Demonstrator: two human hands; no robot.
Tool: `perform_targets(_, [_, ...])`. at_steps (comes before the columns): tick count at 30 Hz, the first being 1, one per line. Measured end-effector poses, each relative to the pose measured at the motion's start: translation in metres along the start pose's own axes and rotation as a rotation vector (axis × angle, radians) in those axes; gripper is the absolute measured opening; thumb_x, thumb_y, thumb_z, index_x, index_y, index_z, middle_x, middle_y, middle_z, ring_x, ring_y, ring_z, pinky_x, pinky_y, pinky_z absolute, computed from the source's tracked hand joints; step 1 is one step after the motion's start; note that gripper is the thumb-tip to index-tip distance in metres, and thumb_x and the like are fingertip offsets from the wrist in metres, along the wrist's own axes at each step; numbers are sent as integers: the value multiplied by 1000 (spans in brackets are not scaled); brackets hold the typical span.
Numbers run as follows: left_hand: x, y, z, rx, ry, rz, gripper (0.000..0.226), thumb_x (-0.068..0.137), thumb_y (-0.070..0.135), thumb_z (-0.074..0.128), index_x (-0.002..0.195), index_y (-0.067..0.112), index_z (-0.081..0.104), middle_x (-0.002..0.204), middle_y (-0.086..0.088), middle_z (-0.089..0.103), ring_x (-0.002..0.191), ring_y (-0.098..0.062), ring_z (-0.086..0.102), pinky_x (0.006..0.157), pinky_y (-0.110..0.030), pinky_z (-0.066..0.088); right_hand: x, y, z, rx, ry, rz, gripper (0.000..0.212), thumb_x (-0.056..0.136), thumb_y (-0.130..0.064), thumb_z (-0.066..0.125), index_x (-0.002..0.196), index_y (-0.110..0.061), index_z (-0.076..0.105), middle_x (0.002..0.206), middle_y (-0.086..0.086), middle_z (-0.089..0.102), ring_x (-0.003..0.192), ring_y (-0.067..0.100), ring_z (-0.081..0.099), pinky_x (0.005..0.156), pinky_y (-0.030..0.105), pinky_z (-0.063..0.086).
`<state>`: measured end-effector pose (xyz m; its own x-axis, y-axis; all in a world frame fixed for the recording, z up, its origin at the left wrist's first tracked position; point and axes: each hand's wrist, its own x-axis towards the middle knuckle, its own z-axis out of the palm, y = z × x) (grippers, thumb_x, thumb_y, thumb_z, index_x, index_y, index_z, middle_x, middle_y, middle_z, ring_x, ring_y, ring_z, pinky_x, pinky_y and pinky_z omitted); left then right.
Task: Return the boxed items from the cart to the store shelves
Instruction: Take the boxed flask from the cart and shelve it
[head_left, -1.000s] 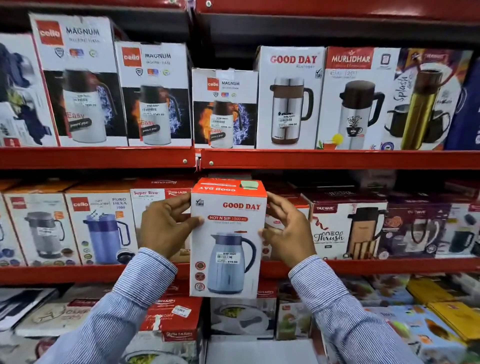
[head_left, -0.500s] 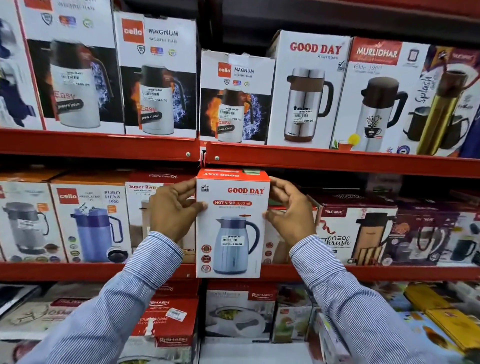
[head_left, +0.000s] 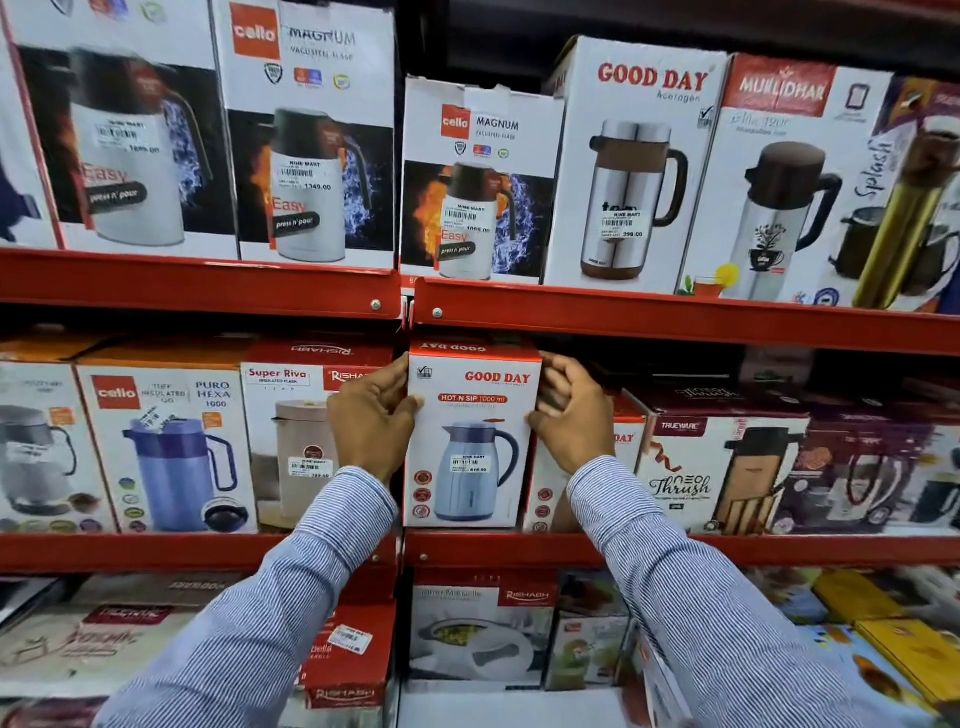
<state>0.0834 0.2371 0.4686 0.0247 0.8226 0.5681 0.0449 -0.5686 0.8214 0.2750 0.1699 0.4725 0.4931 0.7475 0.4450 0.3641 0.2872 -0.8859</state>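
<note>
A white and red Good Day flask box (head_left: 470, 441), printed with a pale blue jug, stands upright at the front of the middle red shelf (head_left: 519, 548). My left hand (head_left: 371, 418) grips its left side and my right hand (head_left: 571, 415) grips its right side. The box sits between a Super Riva box (head_left: 291, 436) on the left and another Good Day box (head_left: 582, 488) on the right, which my right hand partly hides. No cart is in view.
The upper red shelf (head_left: 675, 319) carries Cello Magnum boxes (head_left: 311, 140) and a taller Good Day box (head_left: 628, 166). A Trueware Thrush box (head_left: 722, 473) stands further right. The bottom shelf holds Rishabh boxes (head_left: 478, 629).
The box has moved forward and up from in front of the shelf edge into the gap on the middle shelf. Both hands went with it and keep hold of its sides.
</note>
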Motion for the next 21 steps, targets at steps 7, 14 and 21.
perform_targets(7, [-9,-16,6,67,-51,-17,50,81,-7,64,128,10,57,118,6,65,102,0,62,100,-40,51,-6,12,0,-88,-55,45,71,74,17,66,135,-14,48,141,13,54,129,21,55,103,35,49])
perform_targets(14, [-30,-16,9,190,-59,87,57,84,10,66,138,14,47,127,-4,64,108,-7,63,92,-20,52,-34,9,-9,-574,-131,-111,91,82,-22,72,153,-25,14,156,4,35,142,22,36,116,43,35])
perform_targets(21, [-119,-45,-4,889,-254,409,80,80,44,55,149,23,20,162,-9,9,149,-33,9,116,-59,19,-105,50,-32,-1007,-162,-317,92,85,-48,56,154,-30,-3,164,4,-14,150,30,-14,123,50,5])
